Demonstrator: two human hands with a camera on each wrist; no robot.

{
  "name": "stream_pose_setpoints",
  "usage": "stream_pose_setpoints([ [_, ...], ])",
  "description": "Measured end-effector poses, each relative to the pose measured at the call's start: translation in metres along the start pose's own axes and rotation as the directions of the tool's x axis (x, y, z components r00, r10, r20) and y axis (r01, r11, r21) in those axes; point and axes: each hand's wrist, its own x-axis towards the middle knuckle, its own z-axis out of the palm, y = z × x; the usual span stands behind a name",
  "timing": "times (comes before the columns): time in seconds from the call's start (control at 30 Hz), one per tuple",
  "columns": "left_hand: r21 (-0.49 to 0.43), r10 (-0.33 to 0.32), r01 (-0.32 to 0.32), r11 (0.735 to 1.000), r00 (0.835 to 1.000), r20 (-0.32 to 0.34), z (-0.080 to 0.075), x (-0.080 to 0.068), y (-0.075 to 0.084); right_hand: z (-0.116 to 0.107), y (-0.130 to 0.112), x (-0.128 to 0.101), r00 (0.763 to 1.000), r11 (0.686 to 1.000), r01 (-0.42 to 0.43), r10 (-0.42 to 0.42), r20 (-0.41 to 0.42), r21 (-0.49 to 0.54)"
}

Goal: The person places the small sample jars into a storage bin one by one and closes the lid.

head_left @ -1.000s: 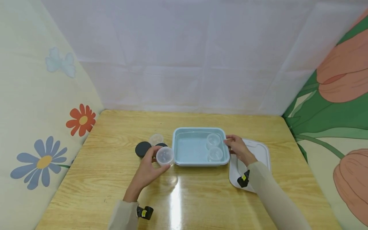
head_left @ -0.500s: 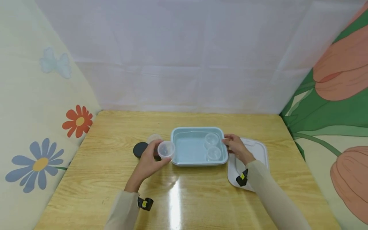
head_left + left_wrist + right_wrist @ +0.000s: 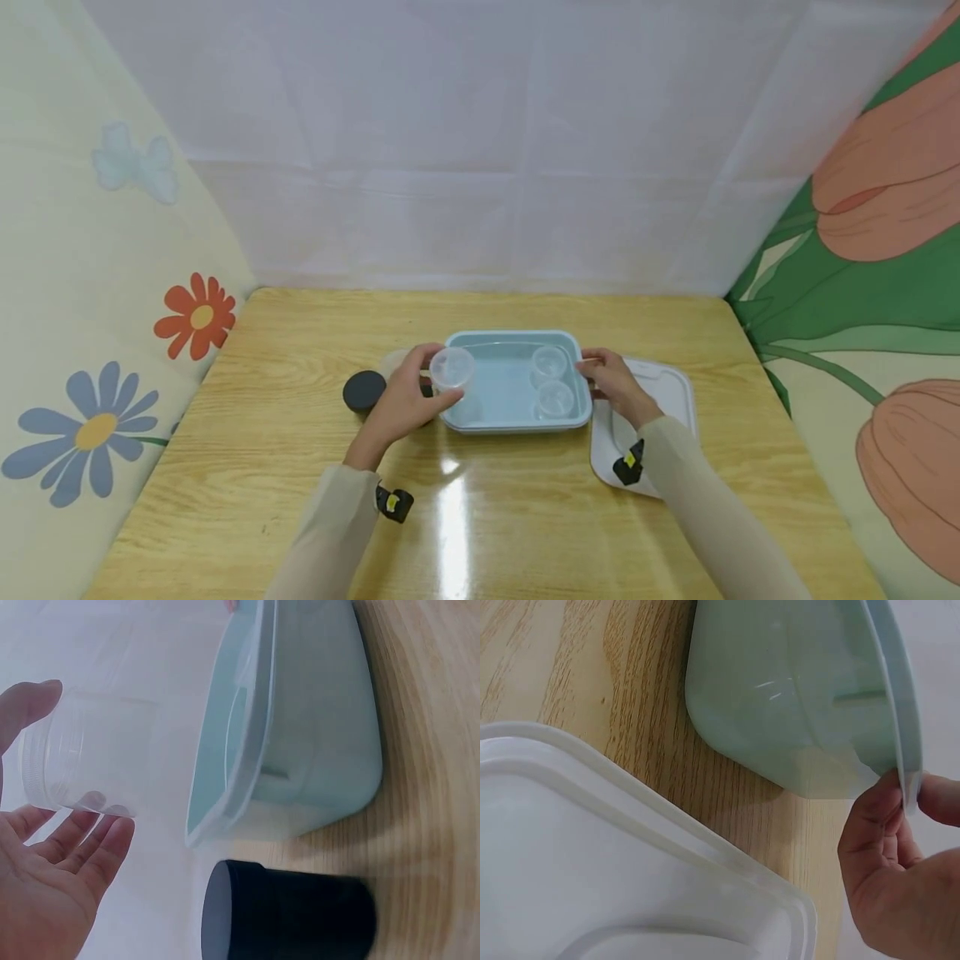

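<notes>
Clear plastic, a small empty cup (image 3: 452,367), sits in the left hand (image 3: 405,404), thumb on one side and fingertips (image 3: 96,825) cradling the other, just above the 9 o'clock rim of a pale blue tub (image 3: 491,421). The right hand (image 3: 613,383) pinches the tub's rim at 3 o'clock, thumb on one face and fingers on the other, bracing it on the wooden table (image 3: 525,525). Two more clear cups (image 3: 550,361) (image 3: 556,398) already stand inside, at the 3 o'clock end. A black lid (image 3: 363,389) lies on the table at 9 o'clock from the tub; another black piece (image 3: 289,911) lies close against the tub's outer wall. A white tray lid (image 3: 671,392) rests under the right forearm. The hold on the cup looks light: the slick wall could slip through the fingertips, and a cup clipping the rim could tip on landing or knock its neighbours. A jolt to the pinched rim could slide the tub across the glossy tabletop.
</notes>
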Motion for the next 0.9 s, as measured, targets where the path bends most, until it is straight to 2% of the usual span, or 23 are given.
stream_pose_setpoints([
  [0.2,-0.019,-0.02,0.021,1.0,0.999,0.028,0.005,0.015,0.002,-0.001,0.0,0.0,1.0,1.0,-0.001,0.001,0.004,0.014],
  [0.63,-0.024,-0.058,0.059,0.998,0.997,0.042,0.021,0.046,0.003,0.0,0.002,0.003,1.0,1.0,-0.004,0.004,-0.003,0.005],
  [0.9,-0.012,-0.031,0.032,0.999,0.999,0.044,0.027,0.057,0.001,0.002,0.002,0.003,1.0,1.0,0.006,-0.006,-0.009,0.006],
])
